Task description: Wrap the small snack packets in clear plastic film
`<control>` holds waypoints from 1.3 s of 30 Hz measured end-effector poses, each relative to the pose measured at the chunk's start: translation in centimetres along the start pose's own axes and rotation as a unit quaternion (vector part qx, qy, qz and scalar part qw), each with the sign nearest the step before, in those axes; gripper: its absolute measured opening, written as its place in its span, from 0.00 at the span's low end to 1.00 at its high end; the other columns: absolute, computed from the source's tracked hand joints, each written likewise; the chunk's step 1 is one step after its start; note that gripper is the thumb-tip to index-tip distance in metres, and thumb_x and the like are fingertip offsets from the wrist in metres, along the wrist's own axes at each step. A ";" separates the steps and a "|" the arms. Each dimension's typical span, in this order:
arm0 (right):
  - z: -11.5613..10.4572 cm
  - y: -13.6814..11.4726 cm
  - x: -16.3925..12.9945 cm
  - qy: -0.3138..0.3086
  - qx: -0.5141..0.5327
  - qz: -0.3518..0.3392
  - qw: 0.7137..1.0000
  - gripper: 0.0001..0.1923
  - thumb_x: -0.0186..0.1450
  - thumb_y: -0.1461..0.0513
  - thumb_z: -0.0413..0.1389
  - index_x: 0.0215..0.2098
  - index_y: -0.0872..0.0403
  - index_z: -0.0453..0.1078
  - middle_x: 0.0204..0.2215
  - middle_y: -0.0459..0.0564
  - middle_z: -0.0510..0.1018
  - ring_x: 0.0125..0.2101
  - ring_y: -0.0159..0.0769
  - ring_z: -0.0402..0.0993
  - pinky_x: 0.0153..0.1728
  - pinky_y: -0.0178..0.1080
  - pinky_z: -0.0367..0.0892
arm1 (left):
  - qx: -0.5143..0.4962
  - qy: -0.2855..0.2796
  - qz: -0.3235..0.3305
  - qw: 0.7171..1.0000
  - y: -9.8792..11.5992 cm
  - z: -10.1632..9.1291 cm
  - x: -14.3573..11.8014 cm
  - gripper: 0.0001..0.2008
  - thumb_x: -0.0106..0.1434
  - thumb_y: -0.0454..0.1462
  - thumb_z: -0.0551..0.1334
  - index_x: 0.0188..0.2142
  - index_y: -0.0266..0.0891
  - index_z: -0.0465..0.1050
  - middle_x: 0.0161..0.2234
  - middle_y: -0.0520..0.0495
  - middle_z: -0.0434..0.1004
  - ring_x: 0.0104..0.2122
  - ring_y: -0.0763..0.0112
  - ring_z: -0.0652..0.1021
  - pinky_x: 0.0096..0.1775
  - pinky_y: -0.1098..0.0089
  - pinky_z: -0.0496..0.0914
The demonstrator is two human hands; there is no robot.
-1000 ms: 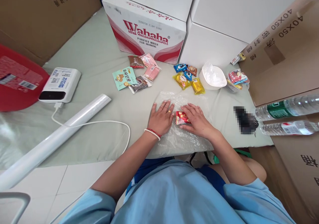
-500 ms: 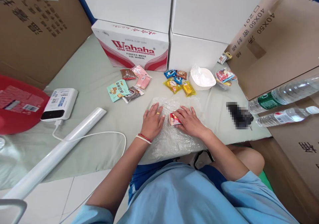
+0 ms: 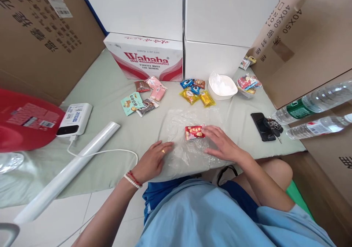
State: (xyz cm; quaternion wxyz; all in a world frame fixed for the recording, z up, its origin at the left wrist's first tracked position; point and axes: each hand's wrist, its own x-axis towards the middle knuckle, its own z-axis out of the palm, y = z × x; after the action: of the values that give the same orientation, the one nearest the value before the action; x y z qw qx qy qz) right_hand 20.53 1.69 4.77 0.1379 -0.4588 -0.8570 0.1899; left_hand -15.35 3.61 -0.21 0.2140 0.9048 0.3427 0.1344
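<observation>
We have the red snack packet [image 3: 194, 132] lying flat on a crinkled clear plastic sheet [image 3: 181, 144] at the near edge of the bench [image 3: 110, 93], label up. Our right hand [image 3: 222, 144] lies open and flat on the sheet just right of the packet, fingertips at or nearly at its right edge; contact is hard to call, and it holds nothing. Our left hand [image 3: 152, 161] rests at the sheet's left edge, left of and nearer to us than the packet, fingers loosely curled and empty; whether it pins the film we cannot tell. The sheet's outline is hard to trace since it is see-through, and its near edge runs off the bench front. Beyond the packet: a cluster of yellow and blue snacks [image 3: 195, 91], a white bowl [image 3: 222, 87] with something clear and crumpled inside, and right of it a clear tub [image 3: 247, 84] of mixed packets, contents unreadable. Beyond-left of the packet is a pink, brown and green snack group [image 3: 144, 96], with the Wahaha carton [image 3: 148, 58] behind it. Right of the packet lie a black phone [image 3: 262, 126] with keys [image 3: 273, 125], then two water bottles [image 3: 316, 115], both cut off by the frame. Far left of the packet: a white power bank [image 3: 74, 118] with cable, a film roll [image 3: 68, 170] running out of frame, and a red object [image 3: 24, 124], partly cut off.
</observation>
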 end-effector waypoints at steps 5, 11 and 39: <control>1.1 2.0 -7.5 -0.068 0.034 0.030 0.997 0.49 0.63 0.45 0.66 0.75 0.48 0.52 0.73 0.60 0.54 0.73 0.52 0.47 0.69 0.59 0.56 | -0.020 0.004 0.016 1.000 0.4 0.7 -1.9 0.28 0.63 0.35 0.60 0.63 0.43 0.64 0.69 0.37 0.65 0.67 0.56 0.68 0.70 0.43 0.55; 3.6 2.5 -9.8 0.012 0.042 0.063 0.997 0.19 0.71 0.56 0.58 0.60 0.45 0.73 0.68 0.57 0.65 0.69 0.51 0.58 0.66 0.61 0.62 | -0.015 0.046 -0.038 0.998 0.9 1.9 -0.5 0.11 0.73 0.39 0.54 0.44 0.45 0.76 0.61 0.43 0.76 0.59 0.61 0.77 0.66 0.47 0.61; -0.6 8.0 3.4 0.090 0.156 0.346 0.921 0.16 0.66 0.53 0.54 0.43 0.54 0.76 0.25 0.45 0.77 0.26 0.34 0.71 0.31 0.36 0.65 | -0.023 0.341 -0.289 0.894 -1.4 0.4 5.5 0.11 0.67 0.43 0.57 0.40 0.41 0.75 0.43 0.39 0.77 0.47 0.54 0.76 0.52 0.52 0.71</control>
State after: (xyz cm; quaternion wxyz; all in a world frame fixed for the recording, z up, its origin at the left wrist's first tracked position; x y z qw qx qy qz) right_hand 24.78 8.70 1.91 0.2098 -0.7147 -0.5880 0.3154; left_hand -11.97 8.18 -0.74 0.1344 0.6594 0.6380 0.3743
